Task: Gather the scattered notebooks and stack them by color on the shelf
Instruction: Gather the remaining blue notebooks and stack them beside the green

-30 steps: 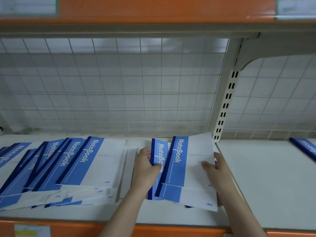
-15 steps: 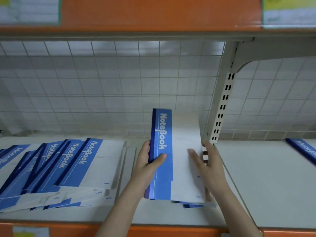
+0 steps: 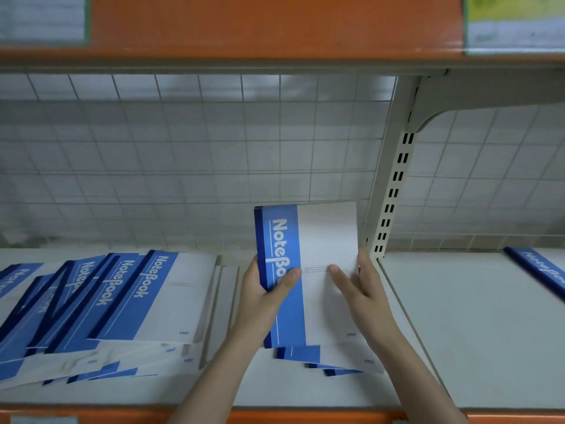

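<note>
**A:** What is sitting around the hands on that shelf [image 3: 458,332]?

**B:** A slotted metal post [image 3: 394,185] is rising at the back edge just right of the held notebooks, and a wire grid [image 3: 183,154] is running along the whole back. Above, an orange shelf front [image 3: 275,22] is carrying two paper labels, one at each end. The right hand is sitting close against the foot of the post.

**A:** And the hands themselves?

**B:** The left hand [image 3: 264,296] is gripping the blue spine side of the held bundle [image 3: 308,270], thumb across the cover and fingers curled behind. The right hand [image 3: 356,286] is clasping the white edge, thumb lying flat on the cover, fingers behind it. The bundle is standing tilted up, its lower end resting on the shelf near the middle, leaning toward the grid.

**A:** How many notebooks are showing?

**B:** In the bundle I am seeing about four staggered lower corners; the exact count I cannot tell. Toward the left end a fanned pile [image 3: 101,310] is lying flat, with four or five blue title bands showing, more underneath. At the far right edge one more notebook [image 3: 538,270] is lying, partly cut off. All are blue and white.
</note>
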Available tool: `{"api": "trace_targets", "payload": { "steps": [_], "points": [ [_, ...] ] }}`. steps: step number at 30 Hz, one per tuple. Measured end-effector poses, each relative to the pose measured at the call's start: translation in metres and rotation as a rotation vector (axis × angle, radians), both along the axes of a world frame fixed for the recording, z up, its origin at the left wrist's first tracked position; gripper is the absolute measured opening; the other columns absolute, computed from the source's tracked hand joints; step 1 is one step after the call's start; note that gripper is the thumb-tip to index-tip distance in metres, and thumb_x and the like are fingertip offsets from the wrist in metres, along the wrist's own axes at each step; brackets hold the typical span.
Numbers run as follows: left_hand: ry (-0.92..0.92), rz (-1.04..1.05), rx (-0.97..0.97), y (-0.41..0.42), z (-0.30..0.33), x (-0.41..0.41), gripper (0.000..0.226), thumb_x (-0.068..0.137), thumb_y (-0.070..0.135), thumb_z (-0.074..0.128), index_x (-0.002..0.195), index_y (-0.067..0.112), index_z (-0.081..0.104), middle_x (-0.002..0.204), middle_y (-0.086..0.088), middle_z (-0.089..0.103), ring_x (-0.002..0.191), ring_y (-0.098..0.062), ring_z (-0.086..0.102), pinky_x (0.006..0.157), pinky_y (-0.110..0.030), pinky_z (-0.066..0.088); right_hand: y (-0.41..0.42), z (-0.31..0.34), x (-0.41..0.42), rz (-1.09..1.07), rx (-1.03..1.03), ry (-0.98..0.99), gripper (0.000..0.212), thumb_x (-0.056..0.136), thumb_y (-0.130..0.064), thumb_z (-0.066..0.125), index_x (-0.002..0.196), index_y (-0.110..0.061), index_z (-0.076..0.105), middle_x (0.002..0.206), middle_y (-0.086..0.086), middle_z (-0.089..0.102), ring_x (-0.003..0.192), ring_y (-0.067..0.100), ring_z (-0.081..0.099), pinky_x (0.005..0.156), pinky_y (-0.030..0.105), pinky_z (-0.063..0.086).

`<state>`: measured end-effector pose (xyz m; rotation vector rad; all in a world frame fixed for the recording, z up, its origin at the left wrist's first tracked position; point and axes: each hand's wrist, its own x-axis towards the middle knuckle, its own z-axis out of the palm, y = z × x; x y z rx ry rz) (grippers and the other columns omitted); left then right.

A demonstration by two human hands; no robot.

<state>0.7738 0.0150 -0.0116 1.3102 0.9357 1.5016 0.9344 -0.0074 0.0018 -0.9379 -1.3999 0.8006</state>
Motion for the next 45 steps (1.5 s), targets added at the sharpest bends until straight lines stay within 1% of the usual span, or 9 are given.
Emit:
{"api": "trace_targets", "payload": {
  "steps": [4,7,12,15,19,25,30,33,45],
  "points": [
    [0.066,0.013,-0.088,0.007,-0.006,0.0,0.015,0.089,0.045,0.06,0.097,0.032,0.063,0.091,0.012,0.071,0.086,-0.01,0.067,0.072,-0.019,0.053,0.005,-0.008,0.007,-0.018,-0.038,-0.028,0.022,0.096,-0.015,0.053,0.113,-0.028,0.055,0.106,-0.014,0.068,0.098,0.004,0.064,0.079,0.011,0.048],
    [0.05,0.046,-0.336,0.009,-0.008,0.0,0.039,0.099,0.046,0.036,0.102,0.02,0.064,0.092,0.004,0.073,0.086,-0.013,0.069,0.077,-0.026,0.054,0.015,-0.007,0.018,-0.109,-0.237,0.161,0.006,0.094,-0.012,0.056,0.092,-0.009,0.051,0.065,-0.002,0.058,0.056,0.017,0.052,0.048,0.016,0.042],
    [1.042,0.225,-0.067,0.005,-0.022,0.001,0.036,0.088,0.027,0.057,0.121,0.013,0.057,0.111,-0.003,0.065,0.099,-0.019,0.059,0.078,-0.028,0.049,0.021,-0.012,0.049,-0.19,-0.439,0.199,0.008,0.093,-0.012,0.057,0.085,-0.014,0.058,0.065,-0.009,0.068,0.053,0.005,0.063,0.046,0.016,0.045],
    [1.232,0.137,-0.067,0.0,-0.024,0.013,0.033,0.081,0.033,0.059,0.107,0.013,0.054,0.107,-0.004,0.058,0.099,-0.021,0.053,0.08,-0.032,0.048,0.017,-0.019,0.051,-0.188,-0.502,0.255,0.005,0.094,-0.011,0.057,0.092,-0.013,0.061,0.079,-0.002,0.073,0.065,0.013,0.068,0.053,0.021,0.049],
    [0.974,0.11,-0.175,0.004,-0.025,0.02,0.021,0.085,0.018,0.054,0.104,0.009,0.056,0.099,-0.005,0.066,0.089,-0.023,0.063,0.078,-0.04,0.053,0.013,-0.019,0.05,-0.171,-0.518,0.296,0.013,0.094,-0.011,0.057,0.106,-0.01,0.062,0.096,0.007,0.074,0.08,0.022,0.071,0.063,0.029,0.053],
    [0.547,0.479,-0.097,0.012,-0.015,-0.007,0.016,0.092,0.012,0.058,0.098,0.009,0.044,0.083,-0.008,0.061,0.071,-0.028,0.057,0.05,-0.022,0.032,0.011,-0.024,0.049,-0.21,-0.512,0.231,0.003,0.093,-0.016,0.058,0.091,-0.017,0.06,0.069,-0.01,0.07,0.056,0.004,0.066,0.044,0.015,0.045],
    [0.083,0.708,0.059,0.01,-0.004,-0.018,0.014,0.098,0.011,0.049,0.109,0.013,0.041,0.084,0.015,0.057,0.067,0.01,0.058,0.056,-0.005,0.043,0.009,-0.024,0.049,-0.228,-0.507,0.192,0.002,0.093,-0.018,0.058,0.092,-0.018,0.059,0.082,-0.003,0.07,0.064,0.012,0.066,0.053,0.021,0.047],
    [-0.156,0.675,0.004,0.012,-0.004,-0.022,0.017,0.098,0.011,0.049,0.112,0.018,0.043,0.092,0.015,0.06,0.077,0.013,0.061,0.065,-0.004,0.044,0.008,-0.024,0.052,-0.244,-0.525,0.204,0.006,0.093,-0.018,0.058,0.095,-0.013,0.06,0.084,0.001,0.07,0.063,0.013,0.066,0.049,0.021,0.047],
    [-0.215,0.566,-0.106,0.015,-0.01,-0.024,0.012,0.096,0.012,0.054,0.104,0.019,0.049,0.087,0.012,0.063,0.075,0.006,0.062,0.067,-0.011,0.044,0.007,-0.027,0.057,-0.343,-0.488,0.095,0.014,0.091,-0.018,0.058,0.082,-0.013,0.05,0.079,0.003,0.057,0.063,0.018,0.052,0.055,0.026,0.037]
  ]
}}
